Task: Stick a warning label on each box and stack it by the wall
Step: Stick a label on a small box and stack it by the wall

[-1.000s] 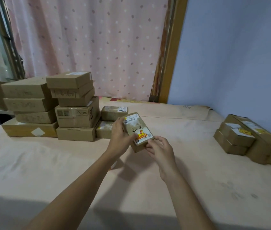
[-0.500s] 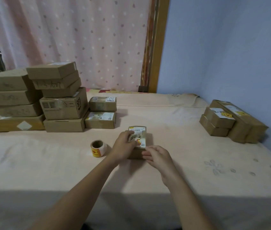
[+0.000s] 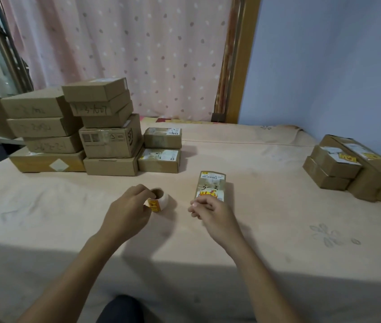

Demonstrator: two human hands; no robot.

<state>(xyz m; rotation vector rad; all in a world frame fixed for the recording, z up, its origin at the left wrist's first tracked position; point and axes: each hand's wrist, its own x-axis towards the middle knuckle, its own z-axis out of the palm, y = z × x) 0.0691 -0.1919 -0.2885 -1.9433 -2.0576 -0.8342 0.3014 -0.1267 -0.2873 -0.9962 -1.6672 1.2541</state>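
Bed (image 3: 254, 229): peach sheet, soft base, so stacks may lean. Carton stack (image 3: 105, 141) far left. Stickered pile (image 3: 348, 169) right, against blue wall. Small box (image 3: 211, 185) flat mid-bed, yellow sticker on top. Likely light, stiff card with slick tape; take by long sides. Label roll (image 3: 160, 201) beside it: light, may roll. Left hand (image 3: 127, 212) grip pinches its rim. Right hand (image 3: 212, 212) loosely curled at box's near end, holding nothing; contact unclear.

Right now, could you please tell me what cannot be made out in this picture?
1. Head view: the left hand covers the label roll's near side; whether it grips the roll is unclear.
2. Head view: the blurred right hand hides the box's near end; whether it pinches anything is unclear.
3. Head view: the wall stack's right end is cut off by the frame edge.
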